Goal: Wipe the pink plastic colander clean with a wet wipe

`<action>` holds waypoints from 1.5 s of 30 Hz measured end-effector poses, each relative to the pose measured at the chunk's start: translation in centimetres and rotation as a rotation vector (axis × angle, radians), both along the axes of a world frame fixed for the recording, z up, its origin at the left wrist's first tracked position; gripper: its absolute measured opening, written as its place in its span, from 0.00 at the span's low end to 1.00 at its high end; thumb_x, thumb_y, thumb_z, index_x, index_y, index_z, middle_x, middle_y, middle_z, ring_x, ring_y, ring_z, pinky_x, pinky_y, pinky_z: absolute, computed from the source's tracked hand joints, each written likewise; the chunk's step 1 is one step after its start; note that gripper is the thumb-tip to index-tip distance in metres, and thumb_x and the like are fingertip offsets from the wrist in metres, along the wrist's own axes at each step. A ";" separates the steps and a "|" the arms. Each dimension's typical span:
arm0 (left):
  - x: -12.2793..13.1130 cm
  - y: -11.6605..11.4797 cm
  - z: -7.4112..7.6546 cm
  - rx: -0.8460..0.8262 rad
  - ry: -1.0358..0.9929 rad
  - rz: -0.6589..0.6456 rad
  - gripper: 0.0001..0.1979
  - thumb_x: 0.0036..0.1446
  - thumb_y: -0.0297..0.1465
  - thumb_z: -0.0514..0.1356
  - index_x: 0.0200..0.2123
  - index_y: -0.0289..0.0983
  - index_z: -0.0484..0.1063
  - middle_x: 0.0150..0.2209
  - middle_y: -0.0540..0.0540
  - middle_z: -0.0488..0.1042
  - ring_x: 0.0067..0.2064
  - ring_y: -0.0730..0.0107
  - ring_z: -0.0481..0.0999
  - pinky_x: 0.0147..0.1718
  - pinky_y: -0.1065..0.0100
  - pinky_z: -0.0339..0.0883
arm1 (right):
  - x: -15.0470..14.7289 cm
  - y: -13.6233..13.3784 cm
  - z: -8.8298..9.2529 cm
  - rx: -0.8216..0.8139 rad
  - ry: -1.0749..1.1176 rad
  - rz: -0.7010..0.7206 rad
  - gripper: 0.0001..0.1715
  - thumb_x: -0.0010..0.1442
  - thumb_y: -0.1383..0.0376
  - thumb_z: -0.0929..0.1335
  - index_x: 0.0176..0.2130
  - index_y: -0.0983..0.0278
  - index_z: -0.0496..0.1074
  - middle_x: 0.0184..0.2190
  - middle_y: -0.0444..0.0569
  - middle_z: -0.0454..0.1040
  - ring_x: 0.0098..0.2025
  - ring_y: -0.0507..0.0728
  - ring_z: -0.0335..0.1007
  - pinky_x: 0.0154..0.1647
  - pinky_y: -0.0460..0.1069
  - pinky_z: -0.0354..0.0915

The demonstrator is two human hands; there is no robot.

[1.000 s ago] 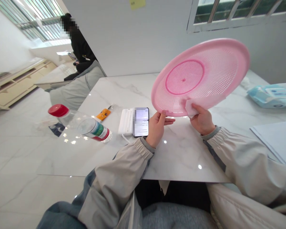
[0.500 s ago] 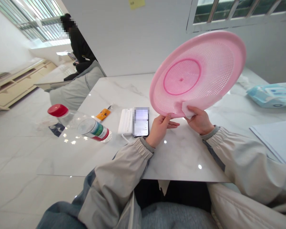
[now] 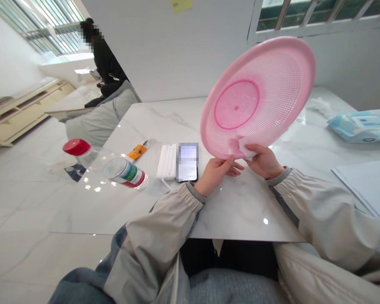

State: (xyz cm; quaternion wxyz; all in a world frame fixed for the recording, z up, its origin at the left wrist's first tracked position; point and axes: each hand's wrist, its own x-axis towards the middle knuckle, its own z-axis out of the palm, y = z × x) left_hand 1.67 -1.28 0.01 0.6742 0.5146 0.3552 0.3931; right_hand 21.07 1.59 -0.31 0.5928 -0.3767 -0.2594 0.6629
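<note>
A round pink mesh basket is held up, tilted, over the marble-patterned table, its hollow side facing me. My left hand pinches its lower rim, thumb in front and the other fingers behind. My right hand is closed on a white wipe, which is folded over the lower right rim and pressed against it. Part of the wipe spreads along the inside of the rim. The fingertips behind the rim are partly hidden.
A phone lies beside a white power bank. Left of them are an orange key fob and a red-capped bottle. A blue wipes pack and papers lie right. A person sits beyond the partition.
The basket has shifted a little left and tilted more steeply. My left hand has moved slightly right along the rim, closer to my right hand.
</note>
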 end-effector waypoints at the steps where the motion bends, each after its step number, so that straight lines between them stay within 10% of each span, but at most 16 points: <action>1: 0.0 0.0 0.0 0.002 0.000 0.011 0.29 0.66 0.56 0.68 0.39 0.33 0.86 0.42 0.33 0.88 0.36 0.62 0.85 0.42 0.60 0.81 | 0.0 0.0 0.0 0.003 0.002 -0.009 0.11 0.54 0.69 0.77 0.39 0.60 0.82 0.41 0.47 0.87 0.48 0.60 0.85 0.54 0.52 0.82; 17: -0.4 0.2 0.4 0.082 -0.014 0.188 0.19 0.67 0.48 0.68 0.37 0.37 0.78 0.31 0.46 0.82 0.29 0.73 0.77 0.34 0.66 0.73 | 0.7 1.7 -1.7 0.065 0.013 -0.427 0.17 0.51 0.74 0.75 0.40 0.57 0.80 0.43 0.43 0.87 0.56 0.59 0.84 0.63 0.52 0.80; 31: -0.5 0.6 0.4 0.120 -0.050 0.433 0.20 0.66 0.50 0.70 0.44 0.38 0.79 0.28 0.51 0.78 0.27 0.74 0.74 0.31 0.67 0.71 | 1.3 1.8 -2.1 0.148 -0.036 -0.518 0.30 0.50 0.72 0.77 0.48 0.44 0.82 0.52 0.37 0.87 0.68 0.65 0.79 0.68 0.64 0.80; 45: -0.5 0.4 0.2 0.148 0.014 0.329 0.25 0.67 0.54 0.67 0.36 0.37 0.77 0.27 0.48 0.79 0.27 0.74 0.75 0.32 0.68 0.72 | 0.6 2.0 -1.1 0.004 0.121 -0.544 0.16 0.56 0.78 0.71 0.40 0.61 0.80 0.40 0.45 0.87 0.41 0.54 0.85 0.40 0.45 0.83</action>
